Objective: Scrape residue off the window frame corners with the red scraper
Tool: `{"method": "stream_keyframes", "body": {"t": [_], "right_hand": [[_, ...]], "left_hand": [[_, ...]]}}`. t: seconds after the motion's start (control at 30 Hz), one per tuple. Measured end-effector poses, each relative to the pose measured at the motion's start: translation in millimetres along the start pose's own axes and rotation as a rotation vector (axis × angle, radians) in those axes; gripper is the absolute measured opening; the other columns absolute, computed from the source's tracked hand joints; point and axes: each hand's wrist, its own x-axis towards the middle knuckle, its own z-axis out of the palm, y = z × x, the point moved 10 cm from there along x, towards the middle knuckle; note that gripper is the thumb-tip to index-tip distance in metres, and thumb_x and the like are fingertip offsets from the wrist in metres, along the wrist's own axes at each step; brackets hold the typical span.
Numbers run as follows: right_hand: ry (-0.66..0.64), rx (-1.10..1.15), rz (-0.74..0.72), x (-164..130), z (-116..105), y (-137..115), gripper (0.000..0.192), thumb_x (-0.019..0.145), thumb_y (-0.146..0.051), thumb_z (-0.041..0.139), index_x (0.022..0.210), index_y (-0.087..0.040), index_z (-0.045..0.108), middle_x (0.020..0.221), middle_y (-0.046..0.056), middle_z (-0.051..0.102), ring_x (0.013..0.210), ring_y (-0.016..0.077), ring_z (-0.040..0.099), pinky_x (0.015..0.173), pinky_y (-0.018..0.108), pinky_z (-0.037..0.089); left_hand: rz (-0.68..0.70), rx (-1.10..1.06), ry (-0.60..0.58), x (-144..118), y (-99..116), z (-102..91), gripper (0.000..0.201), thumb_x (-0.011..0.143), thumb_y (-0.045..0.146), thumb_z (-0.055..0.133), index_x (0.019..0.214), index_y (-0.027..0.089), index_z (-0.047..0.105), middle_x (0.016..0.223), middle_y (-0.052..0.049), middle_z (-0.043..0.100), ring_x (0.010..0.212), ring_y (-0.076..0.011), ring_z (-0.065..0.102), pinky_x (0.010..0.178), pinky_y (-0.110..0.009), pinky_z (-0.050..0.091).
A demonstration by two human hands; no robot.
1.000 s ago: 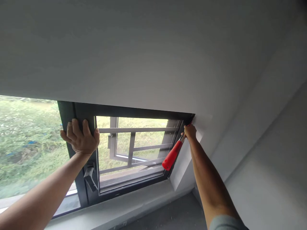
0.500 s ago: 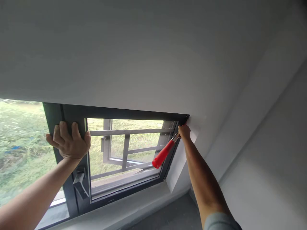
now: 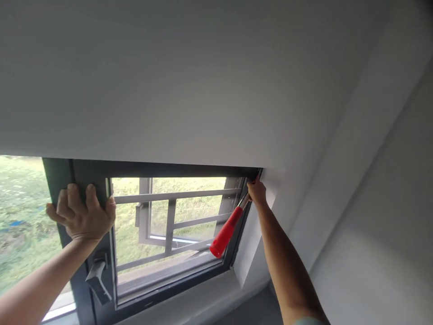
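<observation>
**Tool at the top right corner of the window frame**

My right hand [image 3: 257, 192] is clenched around the metal shank of a red-handled tool [image 3: 226, 232], up near its working end. The tip is hidden behind my fingers, right in the upper right corner of the frame [image 3: 176, 169]; the red handle hangs down and to the left across the opening. My left hand [image 3: 81, 215] lies flat on the dark mullion [image 3: 79, 174], fingers spread over its edge, bracing rather than gripping.

To work well here, I judge the tip should stay tight in the corner, with steady pressure from the wrist and the left hand holding the frame firm.

Around: a latch [image 3: 98, 276] sits below my left hand. Grey bars [image 3: 176, 196] stand outside the opening. The wall return [image 3: 270, 189] crowds my right hand closely, leaving little room to swing the handle.
</observation>
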Motion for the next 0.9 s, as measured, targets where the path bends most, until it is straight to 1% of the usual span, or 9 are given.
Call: {"method": "stream_keyframes", "body": {"t": [0.17, 0.27, 0.4, 0.53, 0.63, 0.7, 0.8, 0.9], "right_hand": [[-0.012, 0.07, 0.039, 2.5, -3.4, -0.8, 0.025, 0.073, -0.025, 0.048, 0.094, -0.014, 0.057, 0.068, 0.007, 0.06, 0.041, 0.0144, 0.052, 0.041, 0.028, 0.042], [-0.03, 0.095, 0.044, 5.4, -2.7, -1.9, 0.023, 0.073, -0.027, 0.05, 0.089, -0.015, 0.059, 0.06, 0.005, 0.059, 0.041, 0.0156, 0.053, 0.042, 0.029, 0.043], [-0.027, 0.108, 0.041, 11.6, -1.9, -1.5, 0.024, 0.073, -0.03, 0.05, 0.089, -0.016, 0.06, 0.052, 0.001, 0.055, 0.044, 0.0153, 0.054, 0.042, 0.026, 0.042], [-0.005, 0.099, 0.031, 12.3, 0.7, 1.4, 0.022, 0.073, -0.031, 0.05, 0.088, -0.018, 0.059, 0.057, 0.001, 0.057, 0.048, 0.0147, 0.055, 0.044, 0.025, 0.042], [0.025, 0.075, 0.021, 1.1, 8.1, 9.4, 0.022, 0.073, -0.03, 0.05, 0.09, -0.018, 0.057, 0.068, 0.004, 0.061, 0.054, 0.0153, 0.057, 0.046, 0.025, 0.042], [0.038, 0.057, 0.024, -9.8, 16.2, 19.7, 0.021, 0.073, -0.031, 0.05, 0.088, -0.018, 0.056, 0.073, 0.005, 0.061, 0.056, 0.0157, 0.057, 0.047, 0.025, 0.042], [0.055, 0.039, 0.027, -22.1, 27.7, 36.5, 0.021, 0.075, -0.032, 0.047, 0.088, -0.018, 0.054, 0.076, 0.007, 0.062, 0.062, 0.0172, 0.059, 0.051, 0.025, 0.043], [0.068, 0.025, 0.024, -23.6, 33.7, 46.9, 0.021, 0.076, -0.032, 0.046, 0.09, -0.018, 0.054, 0.076, 0.007, 0.063, 0.068, 0.0185, 0.06, 0.056, 0.026, 0.044]], "left_hand": [[0.005, 0.002, 0.003, 0.0, -1.6, 0.4, 0.081, 0.073, 0.031, 0.058, 0.141, 0.02, 0.017, 0.147, -0.015, 0.019, 0.13, -0.0359, 0.02, 0.1, -0.063, 0.017], [0.012, 0.001, 0.007, -0.6, -2.1, 0.9, 0.081, 0.072, 0.031, 0.059, 0.141, 0.021, 0.018, 0.147, -0.015, 0.019, 0.13, -0.0363, 0.021, 0.1, -0.064, 0.017], [0.003, 0.007, 0.0, -1.2, -2.4, 1.3, 0.082, 0.072, 0.031, 0.059, 0.141, 0.021, 0.017, 0.147, -0.014, 0.018, 0.131, -0.036, 0.02, 0.1, -0.064, 0.017], [-0.007, 0.007, -0.018, -0.4, -1.5, 0.4, 0.081, 0.073, 0.03, 0.059, 0.141, 0.021, 0.016, 0.147, -0.015, 0.018, 0.131, -0.0354, 0.019, 0.101, -0.063, 0.017], [-0.014, -0.005, -0.022, 0.2, -1.7, 0.0, 0.081, 0.073, 0.029, 0.058, 0.141, 0.021, 0.016, 0.147, -0.014, 0.018, 0.131, -0.0351, 0.019, 0.101, -0.063, 0.015], [-0.014, -0.018, -0.021, 0.3, -1.6, 0.4, 0.08, 0.072, 0.03, 0.057, 0.141, 0.022, 0.017, 0.147, -0.013, 0.018, 0.131, -0.0356, 0.019, 0.1, -0.064, 0.015], [-0.014, -0.036, -0.016, -0.2, -1.8, 1.2, 0.08, 0.072, 0.03, 0.057, 0.141, 0.022, 0.017, 0.147, -0.013, 0.018, 0.131, -0.0357, 0.018, 0.101, -0.064, 0.014], [-0.016, -0.034, -0.018, -1.0, -2.1, 2.1, 0.081, 0.072, 0.03, 0.057, 0.141, 0.022, 0.018, 0.147, -0.013, 0.018, 0.132, -0.0355, 0.018, 0.101, -0.063, 0.014]]}}
